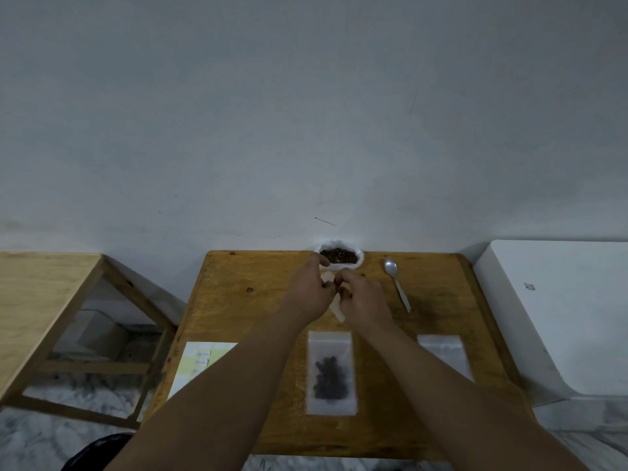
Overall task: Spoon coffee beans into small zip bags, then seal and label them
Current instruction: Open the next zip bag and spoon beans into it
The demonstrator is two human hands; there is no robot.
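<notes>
No brand or readable writing is found anywhere. On the label sheet [200,365], laid at the desk's left edge, a few small printed labels are seen, but their text is too small and blurred to be read. A small mark on the white unit [560,300] to the right of the desk [255,300] is likewise illegible.

A pale strip [338,309] is pinched between the 2 hands above the middle of the desk: the left grip [311,290] is curled on its upper part and the right grip [365,300] on its lower part. Most of the strip is hidden by the fingers, so whether it is a label or its backing cannot be told.

The coffee beans [339,256] are held in a white container [359,263] at the desk's far edge, just beyond the left thumb. A spoon [397,283] is laid to its right, bowl towards the wall. 1 filled zip bag [331,368] lies flat between the forearms (its seal cannot be judged), and 1 empty zip bag [443,355] lies to the right, partly covered by the right forearm. The label sheet's near corner is hidden by the left forearm. A dark object [98,450] is cut off at the bottom edge.
</notes>
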